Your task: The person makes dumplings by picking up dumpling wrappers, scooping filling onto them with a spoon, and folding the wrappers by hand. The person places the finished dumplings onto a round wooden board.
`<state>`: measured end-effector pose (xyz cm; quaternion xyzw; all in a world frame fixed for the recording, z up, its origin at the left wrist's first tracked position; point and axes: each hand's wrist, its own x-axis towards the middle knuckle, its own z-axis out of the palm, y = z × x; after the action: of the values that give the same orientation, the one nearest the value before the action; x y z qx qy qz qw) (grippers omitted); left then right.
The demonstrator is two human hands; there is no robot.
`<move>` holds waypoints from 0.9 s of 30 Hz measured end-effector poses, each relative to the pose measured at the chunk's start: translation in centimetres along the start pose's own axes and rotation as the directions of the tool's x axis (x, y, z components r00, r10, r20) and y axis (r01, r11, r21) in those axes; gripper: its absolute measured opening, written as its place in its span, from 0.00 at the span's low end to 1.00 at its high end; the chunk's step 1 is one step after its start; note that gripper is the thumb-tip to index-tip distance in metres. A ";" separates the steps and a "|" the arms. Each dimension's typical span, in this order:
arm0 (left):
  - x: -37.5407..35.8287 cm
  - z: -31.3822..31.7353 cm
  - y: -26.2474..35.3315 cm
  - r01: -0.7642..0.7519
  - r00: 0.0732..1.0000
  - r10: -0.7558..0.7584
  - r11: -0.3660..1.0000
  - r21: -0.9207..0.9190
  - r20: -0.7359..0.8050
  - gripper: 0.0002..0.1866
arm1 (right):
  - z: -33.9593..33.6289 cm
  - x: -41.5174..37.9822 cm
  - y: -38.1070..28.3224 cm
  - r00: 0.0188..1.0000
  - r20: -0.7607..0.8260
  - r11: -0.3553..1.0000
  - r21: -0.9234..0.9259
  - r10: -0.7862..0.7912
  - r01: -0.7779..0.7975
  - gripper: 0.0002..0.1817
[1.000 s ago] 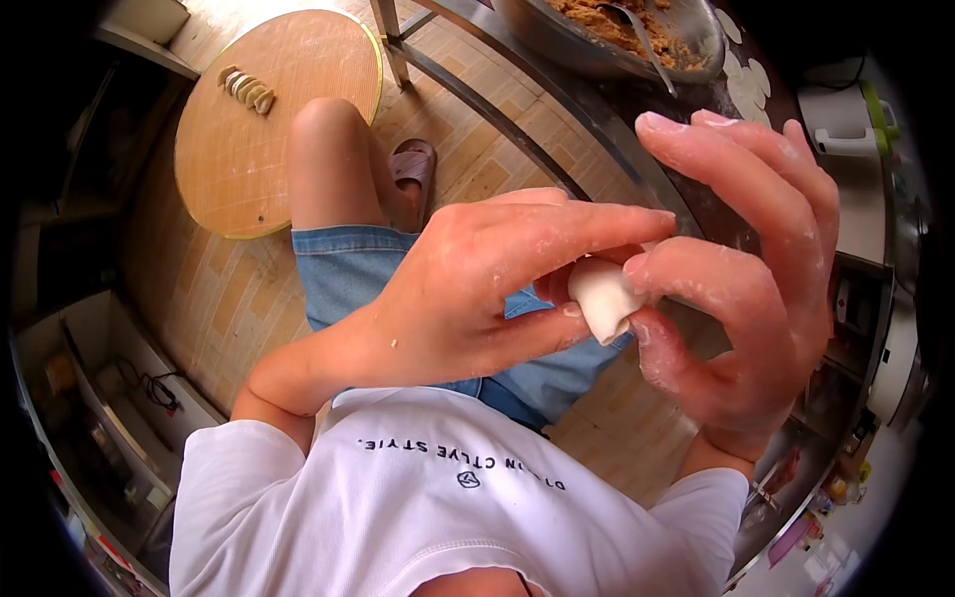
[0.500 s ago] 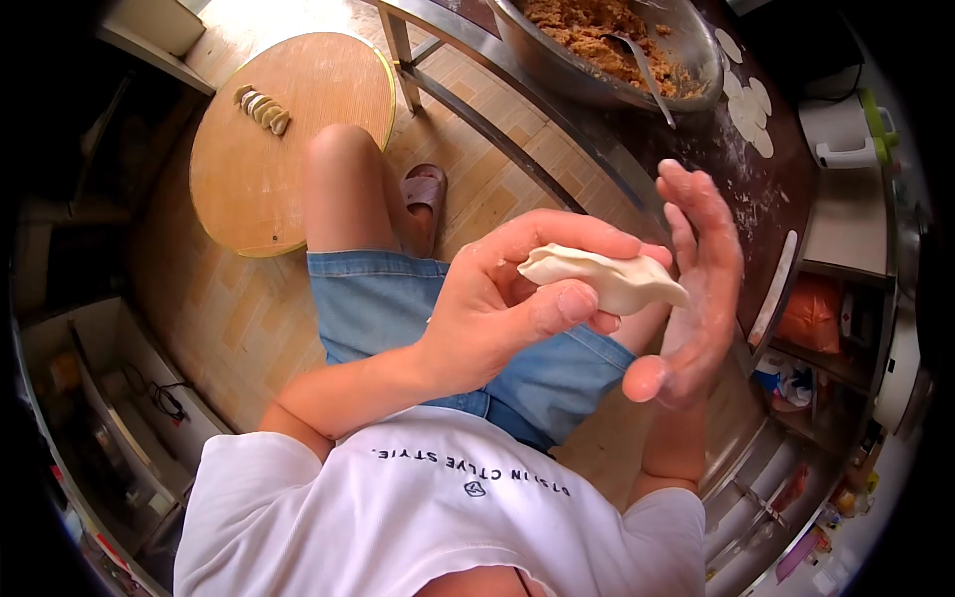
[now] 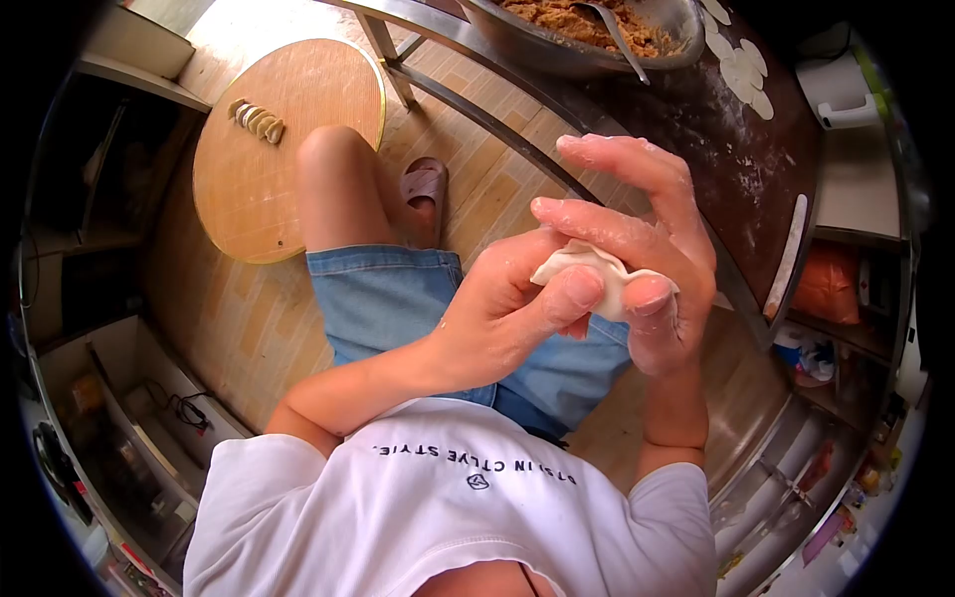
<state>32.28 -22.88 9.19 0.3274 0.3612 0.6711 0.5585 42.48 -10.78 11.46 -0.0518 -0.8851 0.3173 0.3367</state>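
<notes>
A pale dough dumpling (image 3: 607, 277) is pinched between my two hands above my lap. My left hand (image 3: 517, 303) grips its left end, with the thumb lying across the front. On the right end, my right hand (image 3: 657, 244) presses with its thumb and a finger, while its upper finger stretches out clear of the dough. White flour dusts the fingers. Up on the dark table, a metal bowl (image 3: 587, 62) holds brownish filling (image 3: 557, 22) and a spoon (image 3: 622, 38).
Several finished dumplings (image 3: 257, 120) lie in a row on a round wooden board (image 3: 298, 90) at the upper left. Flat dough wrappers (image 3: 741, 72) and a rolling pin (image 3: 786, 257) lie on the floured dark table (image 3: 741, 169). A white appliance (image 3: 836, 95) stands at the right.
My right hand has moved left and closed onto the dumpling's right end, which it did not hold before. My left hand still holds the other end. The view has shifted slightly.
</notes>
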 end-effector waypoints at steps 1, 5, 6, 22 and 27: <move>0.0 -0.2 0.2 -0.004 1.000 0.003 0.999 0.046 0.021 0.16 | 0.1 0.0 0.0 1.000 0.001 1.000 0.027 0.005 -0.005 0.38; 0.5 -0.7 0.8 -0.086 0.995 0.073 0.971 0.223 0.068 0.15 | 0.3 -0.1 0.2 1.000 0.017 0.996 0.086 -0.002 0.001 0.37; 0.6 -0.8 0.8 -0.123 0.992 0.107 0.956 0.266 0.072 0.15 | 0.4 0.0 0.2 1.000 0.017 0.996 0.086 -0.007 0.005 0.37; 1.2 -0.5 1.9 -0.194 0.979 0.147 0.887 0.420 0.141 0.11 | 0.4 -0.2 -0.5 0.999 -0.033 0.979 -0.204 -0.011 0.004 0.42; 1.7 -0.6 1.3 -0.392 0.918 0.338 0.695 0.603 0.208 0.09 | 0.7 -0.3 -0.2 0.997 -0.060 0.987 -0.155 -0.040 0.031 0.44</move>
<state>30.83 -21.43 10.03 0.5878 0.4704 0.5932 0.2850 42.31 -11.37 10.97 -0.0717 -0.8967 0.2401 0.3648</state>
